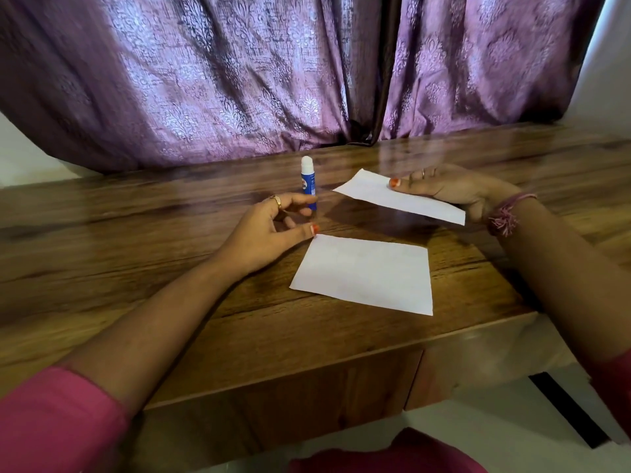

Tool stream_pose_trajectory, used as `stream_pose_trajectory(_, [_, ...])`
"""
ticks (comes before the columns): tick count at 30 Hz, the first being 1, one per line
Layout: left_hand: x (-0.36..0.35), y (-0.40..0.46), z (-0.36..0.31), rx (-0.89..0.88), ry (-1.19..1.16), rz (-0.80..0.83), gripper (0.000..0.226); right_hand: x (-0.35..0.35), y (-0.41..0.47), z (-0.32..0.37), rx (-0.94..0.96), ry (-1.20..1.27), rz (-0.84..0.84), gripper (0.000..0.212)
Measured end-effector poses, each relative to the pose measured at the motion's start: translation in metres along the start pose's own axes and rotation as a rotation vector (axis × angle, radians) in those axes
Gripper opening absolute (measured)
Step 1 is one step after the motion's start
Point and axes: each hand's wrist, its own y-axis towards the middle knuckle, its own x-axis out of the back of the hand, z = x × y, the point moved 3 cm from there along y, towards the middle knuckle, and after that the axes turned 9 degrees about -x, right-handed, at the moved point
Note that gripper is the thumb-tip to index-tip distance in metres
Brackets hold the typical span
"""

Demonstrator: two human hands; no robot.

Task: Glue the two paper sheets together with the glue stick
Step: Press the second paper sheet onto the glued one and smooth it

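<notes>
One white paper sheet (pixel 367 274) lies flat on the wooden table (pixel 136 240), near its front edge. A second white sheet (pixel 392 196) is lifted above the table, pinched between the thumb and fingers of my right hand (pixel 454 191). A blue glue stick (pixel 309 182) with a white cap stands upright behind the flat sheet. My left hand (pixel 273 230) hovers just in front of the glue stick with loosely curled fingers. It holds nothing, and its thumb tip is by the flat sheet's far left corner.
A purple patterned curtain (pixel 273 73) hangs right behind the table's back edge. The table's front edge (pixel 307 370) runs diagonally below the sheets, with white floor beyond it at the lower right.
</notes>
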Motion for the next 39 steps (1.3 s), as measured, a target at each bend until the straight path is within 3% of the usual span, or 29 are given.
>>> stream_pose_trajectory(3, [0.002,0.001,-0.009,-0.169,0.174,-0.047,0.047,-0.007,0.003,0.004,0.032,0.017,0.034,0.014])
stream_pose_trajectory(6, [0.002,0.001,-0.014,-0.251,0.18,-0.089,0.048,-0.014,0.003,0.002,0.041,0.043,0.059,0.015])
stream_pose_trajectory(11, [0.002,0.0,-0.016,-0.32,0.177,-0.123,0.024,-0.025,0.004,0.003,0.076,0.06,0.119,0.026])
stream_pose_trajectory(14, [0.002,-0.001,-0.016,-0.305,0.176,-0.114,0.021,-0.035,0.002,0.011,0.133,-0.123,0.157,0.035])
stream_pose_trajectory(16, [0.003,-0.001,-0.017,-0.296,0.151,-0.108,0.018,-0.038,0.001,0.016,0.177,-0.117,0.169,0.032])
stream_pose_trajectory(21, [0.001,-0.006,-0.023,-0.322,0.087,-0.011,0.015,-0.039,0.001,0.014,0.135,0.124,0.212,0.041])
stream_pose_trajectory(25, [0.006,-0.011,-0.032,-0.3,-0.035,0.107,0.019,-0.041,0.0,0.013,0.146,0.113,0.234,0.037])
stream_pose_trajectory(28, [0.008,-0.012,-0.035,-0.325,0.011,0.184,0.019,-0.044,-0.003,0.017,0.172,0.076,0.238,0.041])
stream_pose_trajectory(34, [0.011,-0.013,-0.029,-0.272,0.011,0.198,0.017,-0.044,-0.013,0.022,0.307,-0.045,0.136,0.042])
stream_pose_trajectory(39, [0.012,-0.012,-0.027,-0.275,-0.003,0.138,0.019,-0.038,-0.019,0.022,0.386,-0.188,-0.029,0.016])
